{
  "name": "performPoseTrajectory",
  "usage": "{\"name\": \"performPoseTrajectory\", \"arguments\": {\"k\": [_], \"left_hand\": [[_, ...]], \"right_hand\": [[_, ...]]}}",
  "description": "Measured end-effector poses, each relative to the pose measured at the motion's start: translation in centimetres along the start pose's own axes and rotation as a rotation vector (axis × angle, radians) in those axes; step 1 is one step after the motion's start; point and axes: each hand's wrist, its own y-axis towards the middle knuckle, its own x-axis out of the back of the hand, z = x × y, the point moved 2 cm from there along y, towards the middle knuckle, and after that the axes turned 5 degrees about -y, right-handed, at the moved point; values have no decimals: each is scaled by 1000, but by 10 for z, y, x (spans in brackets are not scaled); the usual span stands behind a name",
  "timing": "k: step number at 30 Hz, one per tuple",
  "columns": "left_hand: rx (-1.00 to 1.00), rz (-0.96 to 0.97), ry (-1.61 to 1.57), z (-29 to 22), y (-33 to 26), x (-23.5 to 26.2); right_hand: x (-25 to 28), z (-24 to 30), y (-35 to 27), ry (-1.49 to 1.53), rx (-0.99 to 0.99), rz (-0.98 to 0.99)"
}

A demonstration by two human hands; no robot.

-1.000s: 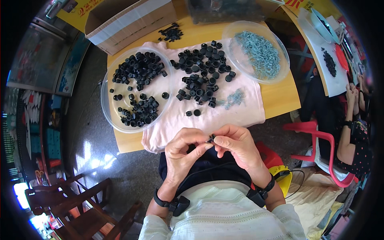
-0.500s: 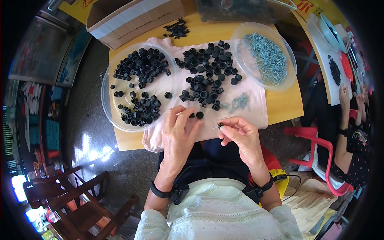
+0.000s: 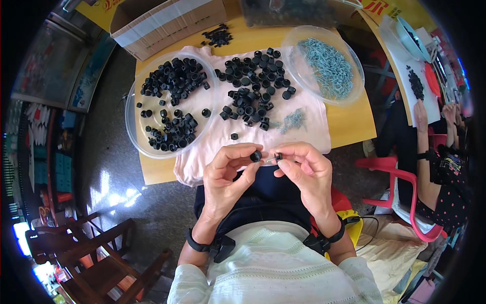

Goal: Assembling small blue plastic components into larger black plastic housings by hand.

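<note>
Left hand (image 3: 228,172) pinches a black cap (image 3: 256,156) at its fingertips; right hand (image 3: 304,169) grips a second black piece (image 3: 278,156) with what looks like a screw (image 3: 270,159) poking toward the cap, too small to be sure. Just beyond the fingers: pink cloth (image 3: 202,152) with loose caps (image 3: 253,96), screw pile (image 3: 293,120).

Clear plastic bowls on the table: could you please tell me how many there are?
2. One clear bowl sits at the table's left edge, holding black caps. The other bowl sits at the right, holding silver screws. A pale dish on the neighbouring table is not counted.
</note>
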Motion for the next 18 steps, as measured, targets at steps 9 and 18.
{"name": "performPoseTrajectory", "arguments": {"k": [9, 18], "left_hand": [[-5, 84, 1, 2, -17, -1], [-55, 47, -137, 8, -24, -4]], "right_hand": [[-7, 6, -20, -200, 186, 50], [-2, -6, -25, 60, 100, 55]]}}
